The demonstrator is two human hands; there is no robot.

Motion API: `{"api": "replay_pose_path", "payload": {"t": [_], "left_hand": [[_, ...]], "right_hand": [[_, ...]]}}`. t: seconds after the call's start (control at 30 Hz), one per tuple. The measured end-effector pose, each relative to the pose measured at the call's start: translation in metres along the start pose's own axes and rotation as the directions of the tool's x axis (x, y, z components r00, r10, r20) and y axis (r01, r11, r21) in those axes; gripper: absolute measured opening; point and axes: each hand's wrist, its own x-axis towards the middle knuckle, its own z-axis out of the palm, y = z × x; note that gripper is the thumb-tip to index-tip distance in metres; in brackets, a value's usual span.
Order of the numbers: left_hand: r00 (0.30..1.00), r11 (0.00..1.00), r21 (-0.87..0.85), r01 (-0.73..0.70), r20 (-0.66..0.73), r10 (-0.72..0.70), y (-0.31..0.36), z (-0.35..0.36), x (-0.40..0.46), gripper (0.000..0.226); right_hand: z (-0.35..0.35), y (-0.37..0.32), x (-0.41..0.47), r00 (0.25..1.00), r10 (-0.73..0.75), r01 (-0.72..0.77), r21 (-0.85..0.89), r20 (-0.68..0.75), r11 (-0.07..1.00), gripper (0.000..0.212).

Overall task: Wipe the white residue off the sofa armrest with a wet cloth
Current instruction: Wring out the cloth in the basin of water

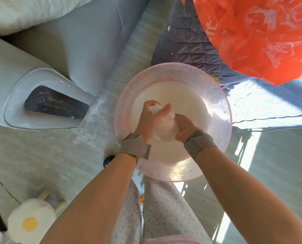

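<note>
A white wet cloth is bunched up over a translucent pink basin that stands on the floor and holds milky water. My left hand grips the cloth's upper end. My right hand grips its lower part, right beside the left. The grey sofa armrest lies to the left, its front face dusted with white residue around a dark panel.
White powder is scattered on the floor between armrest and basin. A quilted grey blanket and an orange plastic bag lie at the upper right. A fried-egg-shaped stool stands at the lower left. A small dark ball sits by the basin.
</note>
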Motion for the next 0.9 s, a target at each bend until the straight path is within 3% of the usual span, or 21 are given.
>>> {"api": "replay_pose_path", "payload": {"t": [0.1,0.23,0.33,0.4,0.47,0.57,0.63,0.77,0.9], "left_hand": [[0.970,0.922,-0.304,0.241,0.066,-0.232,-0.007,-0.011,0.003,0.044],[0.955,0.925,-0.267,0.270,-0.049,-0.293,-0.034,-0.023,0.015,0.057],[0.945,0.927,-0.236,0.292,-0.076,-0.317,-0.033,-0.025,0.013,0.039],[0.946,0.912,-0.269,0.309,-0.016,-0.325,-0.030,-0.024,0.009,0.044],[0.935,0.887,-0.299,0.352,0.086,-0.343,-0.024,-0.020,0.003,0.036],[0.901,0.831,-0.352,0.431,0.215,-0.377,-0.013,-0.012,-0.011,0.025],[0.866,0.831,-0.297,0.471,0.338,-0.370,-0.014,-0.013,-0.019,0.024],[0.735,0.792,-0.195,0.578,0.545,-0.403,-0.019,-0.019,-0.023,0.067],[0.720,0.831,-0.088,0.550,0.554,-0.418,-0.011,-0.019,-0.022,0.055]], "right_hand": [[-0.013,-0.002,0.002,0.998,-0.049,0.050,0.030,-0.041,0.998,0.010],[-0.012,-0.009,-0.012,0.965,-0.262,0.259,-0.115,-0.015,0.959,0.013],[-0.005,-0.013,-0.019,0.922,-0.386,0.385,-0.136,0.017,0.913,0.011],[-0.003,-0.016,-0.023,0.895,-0.443,0.444,-0.190,0.046,0.876,0.016],[-0.001,-0.020,-0.027,0.872,-0.479,0.487,-0.249,0.099,0.837,0.017],[-0.001,-0.029,-0.033,0.866,-0.464,0.500,-0.267,0.188,0.824,0.008],[-0.002,-0.034,-0.037,0.871,-0.409,0.475,-0.255,0.272,0.842,0.009],[-0.001,-0.041,-0.043,0.857,-0.345,0.465,-0.285,0.383,0.838,0.008],[0.003,-0.044,-0.040,0.860,-0.310,0.446,-0.305,0.404,0.841,0.008]]}}
